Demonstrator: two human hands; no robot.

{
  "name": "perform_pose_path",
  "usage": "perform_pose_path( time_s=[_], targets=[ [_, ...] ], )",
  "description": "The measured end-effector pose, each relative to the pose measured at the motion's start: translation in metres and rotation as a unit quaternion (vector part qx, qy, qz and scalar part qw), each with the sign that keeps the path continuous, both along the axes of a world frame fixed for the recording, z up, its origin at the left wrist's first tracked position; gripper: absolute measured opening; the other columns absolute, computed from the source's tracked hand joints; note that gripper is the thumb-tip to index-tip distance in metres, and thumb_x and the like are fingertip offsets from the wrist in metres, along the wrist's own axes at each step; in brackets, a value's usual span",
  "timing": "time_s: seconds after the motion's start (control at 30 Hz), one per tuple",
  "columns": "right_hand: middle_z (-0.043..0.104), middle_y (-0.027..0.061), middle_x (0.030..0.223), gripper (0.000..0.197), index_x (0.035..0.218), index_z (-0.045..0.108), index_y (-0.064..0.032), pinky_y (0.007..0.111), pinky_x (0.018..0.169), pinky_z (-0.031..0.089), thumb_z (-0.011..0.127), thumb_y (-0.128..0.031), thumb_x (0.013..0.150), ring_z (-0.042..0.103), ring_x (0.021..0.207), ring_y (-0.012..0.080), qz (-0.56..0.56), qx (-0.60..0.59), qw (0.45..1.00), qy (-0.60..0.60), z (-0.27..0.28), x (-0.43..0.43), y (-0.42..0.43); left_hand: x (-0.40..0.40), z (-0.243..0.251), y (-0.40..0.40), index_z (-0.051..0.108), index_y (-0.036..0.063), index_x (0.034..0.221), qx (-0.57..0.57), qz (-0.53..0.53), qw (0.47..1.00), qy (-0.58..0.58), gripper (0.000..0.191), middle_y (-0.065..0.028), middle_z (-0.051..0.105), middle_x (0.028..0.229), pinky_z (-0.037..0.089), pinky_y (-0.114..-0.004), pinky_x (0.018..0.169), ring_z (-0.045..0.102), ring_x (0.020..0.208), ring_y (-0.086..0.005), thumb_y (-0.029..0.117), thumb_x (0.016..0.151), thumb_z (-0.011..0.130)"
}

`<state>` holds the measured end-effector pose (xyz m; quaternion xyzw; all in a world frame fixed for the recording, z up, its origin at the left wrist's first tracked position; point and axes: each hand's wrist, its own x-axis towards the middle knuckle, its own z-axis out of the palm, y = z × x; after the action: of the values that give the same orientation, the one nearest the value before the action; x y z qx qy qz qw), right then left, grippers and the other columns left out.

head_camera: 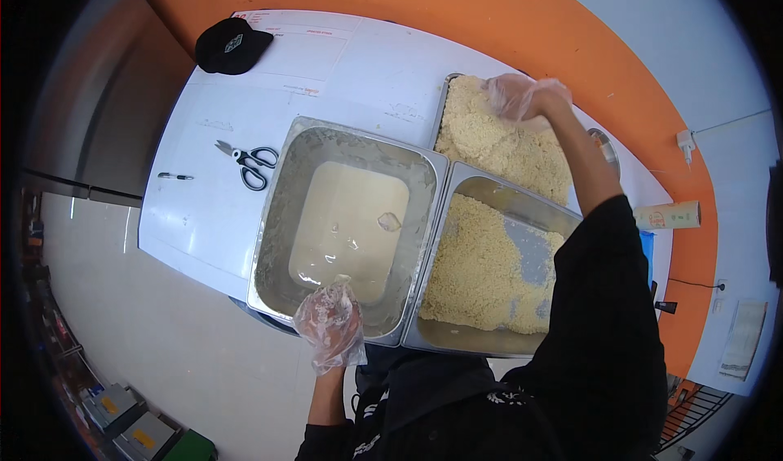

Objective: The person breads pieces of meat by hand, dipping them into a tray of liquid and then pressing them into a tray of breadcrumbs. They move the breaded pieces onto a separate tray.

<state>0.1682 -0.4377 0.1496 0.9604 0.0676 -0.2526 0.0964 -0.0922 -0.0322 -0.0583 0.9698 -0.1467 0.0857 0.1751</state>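
My left hand (330,323), in a clear plastic glove smeared with batter, is over the near rim of a deep metal pan (275,228). Its fingers are curled, and something pale shows at the fingertips; whether it is a held piece or coated glove is unclear. Pale liquid batter (348,216) covers the pan's bottom, with a lump (389,221) breaking the surface. My gloved right hand (520,97) reaches to the far tray of breadcrumbs (483,130), touching or just above the crumbs. Its fingers are blurred and partly hidden. Beside the batter, a second metal pan (489,185) holds coarse crumbs (474,265).
Scissors (248,161) and a pen (175,176) lie on the white table (208,234) left of the batter pan. A black cap (232,46) sits at the far left corner. Right of my arm are a round metal container (604,149) and a cardboard-coloured roll (670,215).
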Motion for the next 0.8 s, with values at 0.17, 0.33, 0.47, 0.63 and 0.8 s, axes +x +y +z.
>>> perform_pose_path(
  time_s=[0.17,0.33,0.47,0.63,0.8],
  targets=[
    [0.057,0.0141,0.115,0.036,0.117,0.054,-0.0145,0.048,0.100,0.029,0.041,-0.026,0.085,0.049,0.114,0.0308,0.107,-0.078,0.964,-0.229,-0.071,-0.027,0.035,0.024,0.055,-0.022,0.066,0.0073,0.101,-0.140,0.063,0.983,0.105,0.029,-0.0115,0.063,0.099,0.047,-0.042,0.080,0.060,0.089,-0.0294,0.020,0.075,0.067],
    [0.054,0.0121,0.117,0.034,0.112,0.054,-0.0152,0.050,0.097,0.031,0.036,-0.032,0.089,0.046,0.116,0.0311,0.187,-0.042,0.948,-0.252,-0.106,-0.035,0.014,0.018,0.049,-0.016,0.067,0.0070,0.096,-0.170,0.067,0.979,0.091,0.025,-0.0112,0.065,0.094,0.046,-0.042,0.081,0.060,0.088,-0.0289,0.021,0.075,0.067],
    [0.050,0.0107,0.124,0.038,0.120,0.048,-0.0189,0.052,0.099,0.031,0.032,-0.040,0.092,0.045,0.115,0.0302,0.244,0.031,0.967,-0.070,-0.079,-0.039,0.010,0.018,0.046,-0.014,0.065,0.0084,0.097,-0.166,0.047,0.979,0.107,0.025,-0.0091,0.064,0.098,0.044,-0.042,0.084,0.059,0.092,-0.0276,0.019,0.075,0.069],
    [0.046,0.0097,0.129,0.041,0.123,0.047,-0.0198,0.052,0.101,0.027,0.035,-0.043,0.091,0.041,0.120,0.0302,0.249,0.067,0.961,-0.095,-0.093,-0.041,0.006,0.011,0.024,-0.012,0.065,0.0093,0.097,-0.116,0.063,0.991,0.024,0.030,-0.0098,0.064,0.096,0.044,-0.043,0.084,0.059,0.092,-0.0288,0.022,0.071,0.072],
    [0.042,0.0086,0.134,0.043,0.125,0.047,-0.0207,0.051,0.102,0.024,0.039,-0.045,0.090,0.037,0.124,0.0302,0.245,0.169,0.948,-0.113,-0.106,-0.030,-0.006,0.020,0.023,-0.017,0.066,0.0095,0.094,-0.156,0.071,0.985,0.027,0.032,-0.0122,0.064,0.093,0.046,-0.044,0.080,0.060,0.088,-0.0307,0.023,0.067,0.074]
  ],
)
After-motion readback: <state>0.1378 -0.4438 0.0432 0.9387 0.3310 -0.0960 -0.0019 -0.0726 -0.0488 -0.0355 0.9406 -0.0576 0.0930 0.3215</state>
